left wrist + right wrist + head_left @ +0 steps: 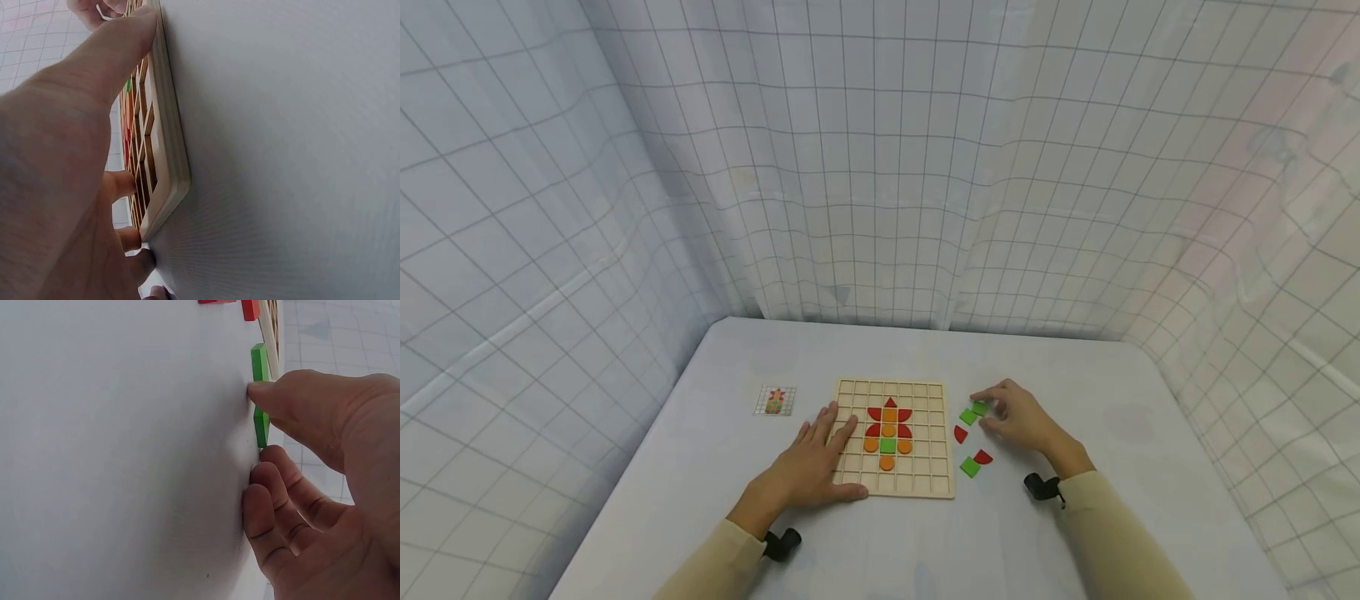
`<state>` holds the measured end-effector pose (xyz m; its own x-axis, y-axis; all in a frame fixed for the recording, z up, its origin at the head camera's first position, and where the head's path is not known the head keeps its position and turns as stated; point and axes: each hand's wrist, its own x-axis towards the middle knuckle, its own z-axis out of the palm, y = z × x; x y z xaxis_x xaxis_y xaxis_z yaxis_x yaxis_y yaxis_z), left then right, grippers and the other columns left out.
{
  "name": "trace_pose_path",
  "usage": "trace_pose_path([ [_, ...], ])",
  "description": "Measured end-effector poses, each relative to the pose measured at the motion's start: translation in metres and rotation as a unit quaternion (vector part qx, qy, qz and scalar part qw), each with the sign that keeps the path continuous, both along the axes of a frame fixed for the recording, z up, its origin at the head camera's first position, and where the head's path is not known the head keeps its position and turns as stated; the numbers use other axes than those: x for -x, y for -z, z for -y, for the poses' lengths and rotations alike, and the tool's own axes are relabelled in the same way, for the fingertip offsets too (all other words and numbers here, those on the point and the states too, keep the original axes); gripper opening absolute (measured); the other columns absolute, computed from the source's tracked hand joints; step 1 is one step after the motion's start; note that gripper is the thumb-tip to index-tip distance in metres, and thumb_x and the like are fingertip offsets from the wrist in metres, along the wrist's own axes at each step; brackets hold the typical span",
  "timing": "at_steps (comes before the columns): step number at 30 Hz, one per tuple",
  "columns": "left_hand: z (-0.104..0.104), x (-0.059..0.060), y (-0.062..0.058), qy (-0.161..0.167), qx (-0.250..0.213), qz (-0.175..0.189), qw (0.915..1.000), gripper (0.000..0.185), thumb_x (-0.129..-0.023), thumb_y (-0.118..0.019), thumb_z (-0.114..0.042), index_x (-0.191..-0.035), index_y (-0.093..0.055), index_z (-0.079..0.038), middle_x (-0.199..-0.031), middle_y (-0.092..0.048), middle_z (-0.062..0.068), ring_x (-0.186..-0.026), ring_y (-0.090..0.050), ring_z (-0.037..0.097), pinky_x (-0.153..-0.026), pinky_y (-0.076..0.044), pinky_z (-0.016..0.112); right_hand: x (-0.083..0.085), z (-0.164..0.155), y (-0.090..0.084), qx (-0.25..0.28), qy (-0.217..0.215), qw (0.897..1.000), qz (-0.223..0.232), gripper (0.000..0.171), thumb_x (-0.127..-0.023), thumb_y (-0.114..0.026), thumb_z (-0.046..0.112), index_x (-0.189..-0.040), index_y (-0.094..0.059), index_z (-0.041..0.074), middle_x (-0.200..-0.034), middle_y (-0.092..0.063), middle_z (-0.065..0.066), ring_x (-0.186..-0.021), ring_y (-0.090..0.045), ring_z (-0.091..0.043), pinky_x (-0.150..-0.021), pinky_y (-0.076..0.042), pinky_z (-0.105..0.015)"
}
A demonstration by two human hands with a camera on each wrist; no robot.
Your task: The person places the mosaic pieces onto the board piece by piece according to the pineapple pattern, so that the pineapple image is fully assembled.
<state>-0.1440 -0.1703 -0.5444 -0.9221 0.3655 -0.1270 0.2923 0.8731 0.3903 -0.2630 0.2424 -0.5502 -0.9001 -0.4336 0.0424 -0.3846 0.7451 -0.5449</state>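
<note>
A wooden grid board (931,482) lies on the table, bearing a figure of red, orange and green pieces. My left hand (808,467) rests spread along its left side, with fingertips over the left edge and the thumb (134,37) on the near rim. To the right of the board, my right hand (1022,417) is down at the tabletop. Its thumb and index finger pinch a green square tile (260,430) at opposite ends. Another green square tile (967,416) lies right beside that one, partly behind the thumb in the right wrist view.
Left of the board lies a small card (776,401) printed with a coloured figure on a grid. Near the board's right edge are a red quarter-round piece (960,434), another red piece (982,457) and a green square (970,467). Gridded white curtains (880,167) surround the table.
</note>
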Motion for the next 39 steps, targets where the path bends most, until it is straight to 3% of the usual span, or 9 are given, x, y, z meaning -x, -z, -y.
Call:
trace_pose_path([
  [20,0.0001,0.0004,0.0002,0.002,0.0,0.0,1.0,0.125,-0.094,-0.087,-0.074,-0.184,-0.032,-0.007,-0.193,-0.017,0.032,-0.181,-0.022,0.052,-0.144,-0.026,0.073,0.0019,0.0016,0.0051,0.017,0.017,1.0,-0.018,0.029,-0.102,-0.086,0.006,-0.131,-0.085,0.006,-0.111,-0.078,-0.008,-0.095,-0.066,-0.014,-0.082,-0.057,-0.029],
  [39,-0.0002,0.0001,-0.0005,-0.006,-0.003,0.005,1.0,0.125,-0.093,-0.088,-0.074,-0.184,-0.032,-0.009,-0.194,-0.016,0.031,-0.182,-0.021,0.052,-0.145,-0.025,0.073,-0.0025,0.0008,0.0048,0.036,0.051,0.998,-0.018,0.028,-0.101,-0.088,0.007,-0.129,-0.086,0.006,-0.112,-0.081,-0.008,-0.099,-0.074,-0.017,-0.087,-0.063,-0.032],
])
